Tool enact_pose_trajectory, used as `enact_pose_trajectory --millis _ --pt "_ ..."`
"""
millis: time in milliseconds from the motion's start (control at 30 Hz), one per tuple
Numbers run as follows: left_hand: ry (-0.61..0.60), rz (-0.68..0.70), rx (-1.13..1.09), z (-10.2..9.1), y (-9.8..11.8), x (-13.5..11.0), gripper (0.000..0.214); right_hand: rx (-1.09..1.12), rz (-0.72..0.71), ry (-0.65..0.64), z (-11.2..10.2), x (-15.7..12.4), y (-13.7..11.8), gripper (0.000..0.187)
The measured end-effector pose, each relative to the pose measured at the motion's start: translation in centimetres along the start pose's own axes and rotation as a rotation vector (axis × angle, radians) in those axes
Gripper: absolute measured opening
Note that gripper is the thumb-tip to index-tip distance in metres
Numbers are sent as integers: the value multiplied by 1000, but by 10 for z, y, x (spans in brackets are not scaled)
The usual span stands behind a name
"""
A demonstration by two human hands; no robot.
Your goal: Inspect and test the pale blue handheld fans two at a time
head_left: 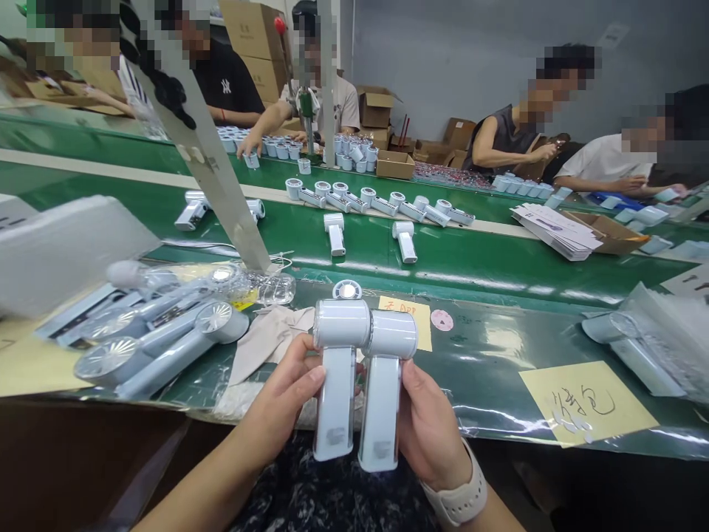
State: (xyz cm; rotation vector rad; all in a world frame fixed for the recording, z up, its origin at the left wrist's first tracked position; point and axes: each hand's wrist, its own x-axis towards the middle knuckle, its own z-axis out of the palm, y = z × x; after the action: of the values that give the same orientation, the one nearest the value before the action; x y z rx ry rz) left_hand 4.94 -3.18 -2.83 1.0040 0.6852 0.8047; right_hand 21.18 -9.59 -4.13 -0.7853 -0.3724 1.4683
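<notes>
Inventory: my left hand [282, 395] grasping one pale blue plastic handheld fan [334, 369]; my right hand [429, 436] grasping a matching second fan [381, 399], heads touching, above the green tabletop [476, 369].

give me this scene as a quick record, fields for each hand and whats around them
left hand: grips a white handheld fan
right hand: grips a second white handheld fan
fan heads: side by side, touching
right wrist: white smartwatch
left of hands: bagged pale blue handheld fans
beyond: green conveyor belt carrying more white handheld fans
</notes>
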Motion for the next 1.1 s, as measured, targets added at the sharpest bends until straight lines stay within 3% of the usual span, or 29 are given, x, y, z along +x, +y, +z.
enact_pose_trajectory --millis 133,233,500,633,700,1000,1100 --pt "36 -62 -73 0 0 -1 50 76 125 38 2 -2 -4 33" --pt "-4 -154 -136 -2 -2 -1 50 116 200 -20 6 -5 -8 32" --pt "-30 -114 -92 2 0 0 60 53 172 -120 17 -7 -10 44" --pt "85 -122 -100 4 3 -2 44 57 171 -157 14 -8 -8 47" --pt "81 -141 -133 4 3 -3 32 72 152 -163 12 -8 -8 44" --pt "-133 -137 -149 0 2 -3 48 57 -118 32 4 -6 -14 28" --pt "-167 -152 -129 2 1 -2 61 78 -108 92 3 -5 -14 30"
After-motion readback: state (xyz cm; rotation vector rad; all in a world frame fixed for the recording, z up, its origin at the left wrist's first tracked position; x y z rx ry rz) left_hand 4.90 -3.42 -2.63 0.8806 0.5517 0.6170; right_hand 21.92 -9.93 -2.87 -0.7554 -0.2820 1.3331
